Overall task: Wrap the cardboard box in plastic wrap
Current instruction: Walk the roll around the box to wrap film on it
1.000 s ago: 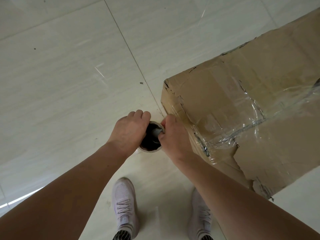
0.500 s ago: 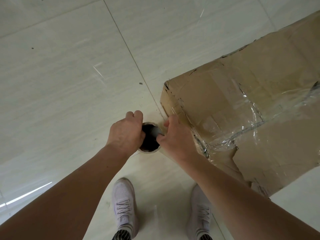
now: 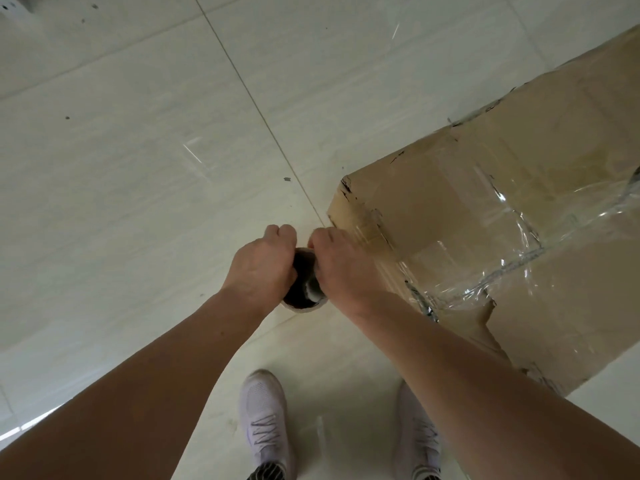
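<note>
Hands: left hand (image 3: 260,268) and right hand (image 3: 341,268) both grasp the plastic wrap roll (image 3: 304,292).
Box: cardboard box (image 3: 502,244), partly film-covered, beside them.

— Surface?
— The floor (image 3: 138,168): pale glossy tiles, one grout line (image 3: 242,88) running diagonally toward the box (image 3: 519,254).
— On it?
— The box, left shoe (image 3: 265,420), right shoe (image 3: 417,431), scattered dark specks (image 3: 286,179).

Bare forearms (image 3: 180,368); pale lilac knit sneakers (image 3: 265,417)
</note>
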Action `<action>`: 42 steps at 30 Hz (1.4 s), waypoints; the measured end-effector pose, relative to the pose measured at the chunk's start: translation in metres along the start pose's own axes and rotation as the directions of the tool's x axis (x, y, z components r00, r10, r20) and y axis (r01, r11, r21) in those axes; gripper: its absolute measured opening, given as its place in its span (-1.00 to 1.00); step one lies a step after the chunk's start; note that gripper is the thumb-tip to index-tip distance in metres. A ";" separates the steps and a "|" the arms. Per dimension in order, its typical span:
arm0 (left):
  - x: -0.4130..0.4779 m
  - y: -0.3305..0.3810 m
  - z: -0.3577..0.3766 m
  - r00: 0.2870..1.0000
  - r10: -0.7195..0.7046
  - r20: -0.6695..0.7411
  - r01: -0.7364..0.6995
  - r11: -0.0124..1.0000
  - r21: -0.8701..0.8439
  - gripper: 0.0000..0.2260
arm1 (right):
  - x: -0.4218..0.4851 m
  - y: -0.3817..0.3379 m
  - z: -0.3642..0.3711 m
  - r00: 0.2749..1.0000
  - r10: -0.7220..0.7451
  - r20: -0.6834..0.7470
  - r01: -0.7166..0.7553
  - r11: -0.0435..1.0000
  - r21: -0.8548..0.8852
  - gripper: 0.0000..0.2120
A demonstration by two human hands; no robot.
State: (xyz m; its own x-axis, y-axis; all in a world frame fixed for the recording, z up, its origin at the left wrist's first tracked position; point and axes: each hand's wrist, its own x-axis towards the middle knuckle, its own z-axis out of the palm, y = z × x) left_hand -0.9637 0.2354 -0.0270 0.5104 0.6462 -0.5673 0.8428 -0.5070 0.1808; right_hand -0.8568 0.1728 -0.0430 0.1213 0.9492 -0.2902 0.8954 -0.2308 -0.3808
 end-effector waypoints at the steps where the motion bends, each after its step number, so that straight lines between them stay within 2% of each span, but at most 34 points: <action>1: 0.000 -0.005 -0.001 1.000 -0.029 -0.009 0.029 1.000 -0.008 -0.85 | 0.005 -0.004 0.001 1.000 -0.030 -0.010 0.030 0.999 -0.025 -0.83; 4: 0.001 -0.019 -0.006 0.997 -0.070 -0.015 0.070 0.997 -0.019 -0.84 | 0.017 -0.016 0.004 0.996 -0.074 -0.047 0.069 0.993 -0.090 -0.63; 7: 0.002 -0.022 -0.007 0.998 -0.062 0.021 0.063 0.998 -0.021 -0.83 | 0.021 -0.018 0.002 0.999 -0.049 0.011 0.049 0.995 -0.088 -0.67; 10: 0.003 -0.020 -0.010 0.998 -0.036 0.055 0.036 0.999 0.002 -0.81 | 0.015 -0.010 -0.003 0.986 0.151 0.068 -0.154 0.987 0.041 -0.73; 12: 0.002 -0.018 -0.011 0.997 -0.019 0.077 0.017 0.999 0.030 -0.79 | 0.006 -0.011 -0.009 0.953 0.291 0.086 -0.301 0.942 0.150 -0.74; 14: 0.001 -0.016 -0.013 0.996 -0.008 0.088 0.005 0.999 0.043 -0.78 | 0.001 -0.013 -0.010 0.929 0.354 0.108 -0.368 0.912 0.179 -0.80; 18: 0.003 -0.006 -0.020 0.995 0.069 0.067 -0.073 0.996 0.058 -0.75 | -0.001 -0.014 -0.007 0.928 0.338 0.155 -0.365 0.910 0.195 -0.81; 21: 0.010 0.002 -0.025 0.976 0.182 0.121 -0.196 0.973 0.121 -0.78 | -0.003 -0.010 -0.006 0.928 0.331 0.173 -0.363 0.909 0.204 -0.81; 26: 0.023 0.003 -0.026 0.950 0.250 0.189 -0.283 0.943 0.177 -0.83 | -0.004 -0.003 -0.003 0.891 0.405 0.204 -0.448 0.857 0.256 -0.80; 29: 0.029 0.003 -0.024 0.944 0.275 0.182 -0.307 0.934 0.181 -0.84 | -0.004 -0.004 -0.001 0.864 0.456 0.212 -0.500 0.826 0.260 -0.81; 32: 0.032 -0.008 -0.027 0.957 0.255 0.135 -0.277 0.945 0.176 -0.85 | 0.011 -0.015 -0.005 0.880 0.451 0.149 -0.475 0.851 0.226 -0.83; 36: 0.042 -0.036 -0.043 0.980 0.183 0.078 -0.189 0.980 0.068 -0.90 | 0.041 -0.035 -0.014 0.942 0.330 0.053 -0.335 0.928 0.161 -0.82; 39: 0.050 -0.050 -0.050 0.989 0.148 0.010 -0.148 0.989 0.018 -0.84 | 0.063 -0.041 -0.019 0.965 0.263 -0.007 -0.262 0.961 0.088 -0.81; 42: 0.052 -0.053 -0.047 0.989 0.146 0.015 -0.146 0.989 0.021 -0.88 | 0.070 -0.042 -0.019 0.971 0.238 0.025 -0.239 0.969 0.058 -0.79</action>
State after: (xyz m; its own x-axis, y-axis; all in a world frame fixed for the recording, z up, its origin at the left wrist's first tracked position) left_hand -0.9739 0.3232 -0.0282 0.6253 0.5564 -0.5472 0.7553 -0.6078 0.2452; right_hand -0.8780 0.2530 -0.0306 0.3204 0.8612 -0.3947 0.8137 -0.4635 -0.3507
